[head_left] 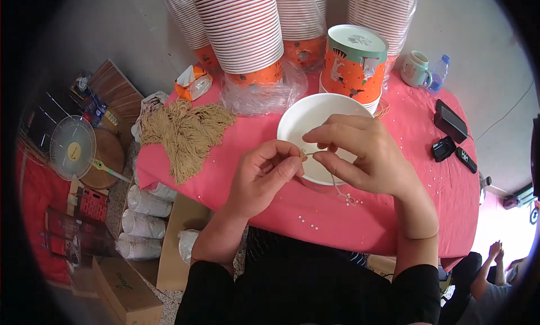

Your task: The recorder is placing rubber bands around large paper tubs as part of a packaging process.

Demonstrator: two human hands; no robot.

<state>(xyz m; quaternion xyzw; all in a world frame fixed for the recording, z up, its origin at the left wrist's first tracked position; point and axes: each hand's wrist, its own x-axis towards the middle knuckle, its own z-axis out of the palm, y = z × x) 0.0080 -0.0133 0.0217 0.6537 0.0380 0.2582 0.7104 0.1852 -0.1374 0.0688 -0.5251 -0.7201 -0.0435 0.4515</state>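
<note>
At a pink-covered desk (360, 229), a thin string (310, 153) spans two bare hands over the near side of a white tub (298, 120). The left hand (259, 176), at the tub's near left, pinches the string between thumb and forefinger, likely to steady its end. The right hand (371, 156), over the tub's right side, has its thumb and forefinger parted, a pose that suggests room for fine handling. The string leaves the left fingers and crosses a small gap toward the right thumb, its loose length dangling below the right hand; whether the other right fingers grip any cannot be told. Left of the tub lies a tan yarn bundle (185, 136), probably placed for easy reach. Behind the tub, stacked tubs (239, 38) rise from plastic wrap (264, 94), apparently nested to save space. A mug (413, 72) and a bottle (439, 75) stand to the tub's far right, presumably out of the way.
</note>
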